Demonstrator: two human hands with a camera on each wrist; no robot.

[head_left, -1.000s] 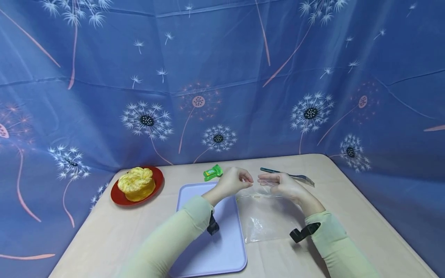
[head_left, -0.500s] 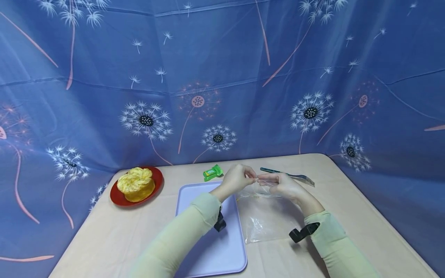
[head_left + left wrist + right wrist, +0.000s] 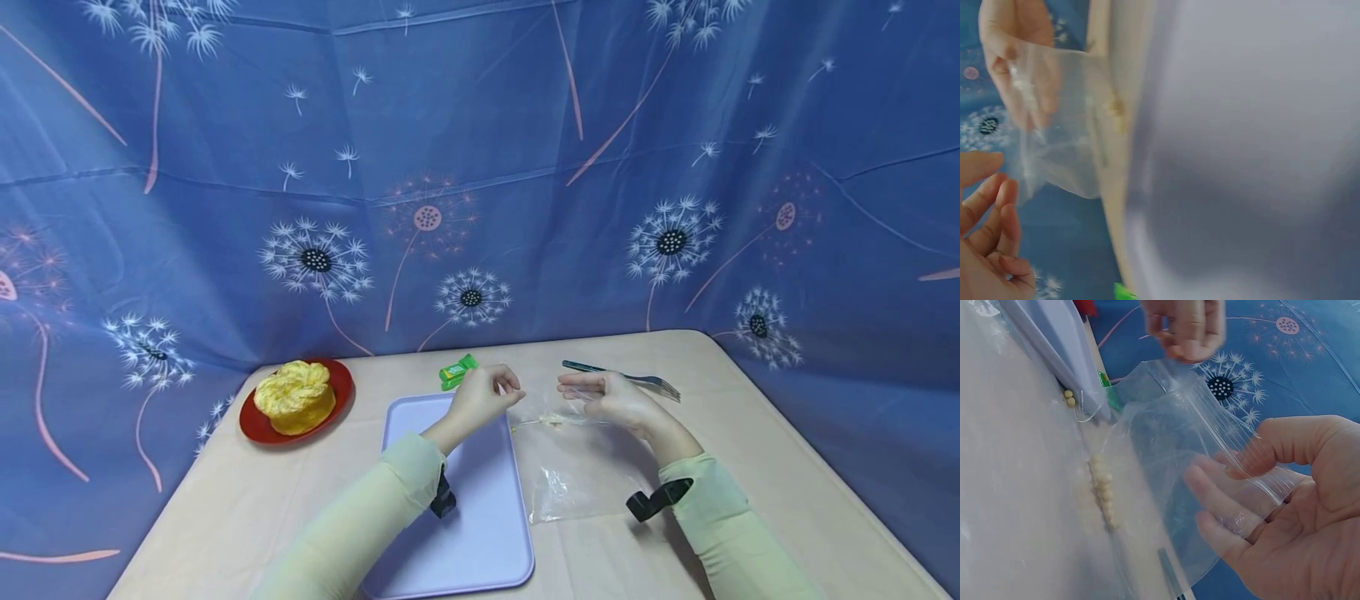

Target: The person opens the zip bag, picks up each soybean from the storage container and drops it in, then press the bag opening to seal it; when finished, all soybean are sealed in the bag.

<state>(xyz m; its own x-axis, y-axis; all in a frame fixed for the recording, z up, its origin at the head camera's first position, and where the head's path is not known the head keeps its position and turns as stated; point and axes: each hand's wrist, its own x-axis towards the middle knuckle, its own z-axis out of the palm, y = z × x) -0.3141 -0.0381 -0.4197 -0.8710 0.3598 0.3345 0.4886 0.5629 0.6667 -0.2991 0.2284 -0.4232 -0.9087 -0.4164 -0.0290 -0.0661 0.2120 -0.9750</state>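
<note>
A clear zip-lock bag point(image 3: 577, 487) lies partly on the table, its mouth raised. My right hand point(image 3: 628, 408) holds that mouth by the zip edge, thumb point(image 3: 1254, 453) on one side and fingers behind the film. My left hand point(image 3: 478, 402) is just left of the mouth, apart from it, its fingers loosely curled; nothing shows between them in the left wrist view. A row of small round yellowish pieces point(image 3: 1104, 490), beads or dry beans, sits at a fold of the bag. Two more such pieces point(image 3: 1069, 398) are near the tray's edge.
A lavender tray point(image 3: 450, 550) lies left of the bag, under my left forearm. Behind it is a green wrapped packet point(image 3: 456, 372). A fork point(image 3: 637, 380) lies beyond my right hand. At the left, a red plate point(image 3: 345, 390) bears a yellow bread or cake point(image 3: 296, 400).
My left hand moved right to the bag's mouth, with its fingers near those of my right hand, then drew back left. My right hand has kept its place on the bag.
</note>
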